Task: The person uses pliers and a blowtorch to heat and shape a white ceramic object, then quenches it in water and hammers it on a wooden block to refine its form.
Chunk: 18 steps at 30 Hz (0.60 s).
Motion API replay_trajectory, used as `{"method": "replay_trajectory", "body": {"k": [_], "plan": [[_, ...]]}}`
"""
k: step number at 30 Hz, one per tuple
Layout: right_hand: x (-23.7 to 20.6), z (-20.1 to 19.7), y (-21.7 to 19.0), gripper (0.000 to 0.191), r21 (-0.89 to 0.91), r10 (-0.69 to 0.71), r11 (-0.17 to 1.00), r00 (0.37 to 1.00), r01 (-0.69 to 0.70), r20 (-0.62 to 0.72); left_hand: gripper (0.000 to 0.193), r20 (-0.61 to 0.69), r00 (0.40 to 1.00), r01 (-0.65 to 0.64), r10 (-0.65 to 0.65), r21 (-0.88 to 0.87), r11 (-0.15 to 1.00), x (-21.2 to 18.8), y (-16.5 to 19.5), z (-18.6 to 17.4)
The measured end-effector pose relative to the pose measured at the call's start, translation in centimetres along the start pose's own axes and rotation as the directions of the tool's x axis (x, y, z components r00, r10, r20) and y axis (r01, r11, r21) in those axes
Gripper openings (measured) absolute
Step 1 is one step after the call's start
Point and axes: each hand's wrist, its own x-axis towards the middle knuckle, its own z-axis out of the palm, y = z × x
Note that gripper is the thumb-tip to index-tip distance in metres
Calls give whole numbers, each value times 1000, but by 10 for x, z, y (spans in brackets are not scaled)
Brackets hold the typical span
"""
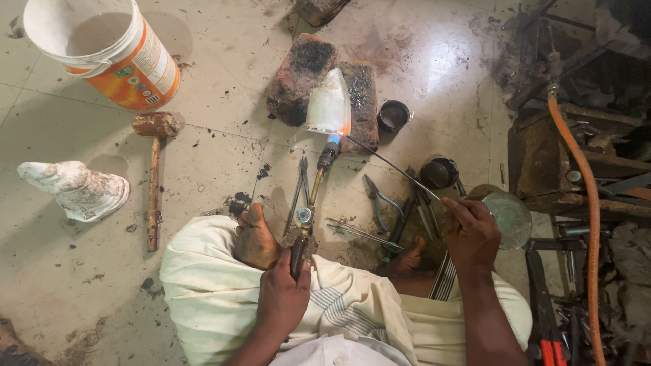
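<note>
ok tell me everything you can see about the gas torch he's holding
The slim gas torch has a dark handle, a brass-coloured tube with a round valve knob partway along, and a dark nozzle with a blue band. The left hand grips its handle, over the lap. It points away from the person; its lit tip, glowing orange, meets the pale, curved white piece leaning on two blackened bricks. It passes above pliers on the floor.

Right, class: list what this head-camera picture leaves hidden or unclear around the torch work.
- Head view: torch handle end, hidden inside the left hand.
- Thin rod: rear end covered by the right hand.
- White piece on the bricks: glare hides its heated edge.
- Orange hose: cut off by the bottom edge.
</note>
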Motion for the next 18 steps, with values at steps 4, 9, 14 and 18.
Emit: {"method": "replay_trajectory", "body": {"k": [4, 9, 14, 18], "plan": [[1, 1, -1, 28, 17, 3, 1000, 1000, -3, 5, 22, -5, 1000, -7, 7, -5, 1000, 1, 0, -1], [1, 3, 0, 28, -2, -4, 1000, 1000, 4, 12, 21, 0, 1000, 12, -12, 3, 1000, 2, 0, -1], [0, 5, 1, 30, -19, -1, 1000, 1000, 1, 5, 21, 3, 1000, 6, -6, 0, 1000, 3, -1, -2], [0, 5, 0, 30, -18, 9, 1000, 1000, -8, 18, 21, 8, 1000, 8, -8, 6, 1000, 4, -1, -2]]}}
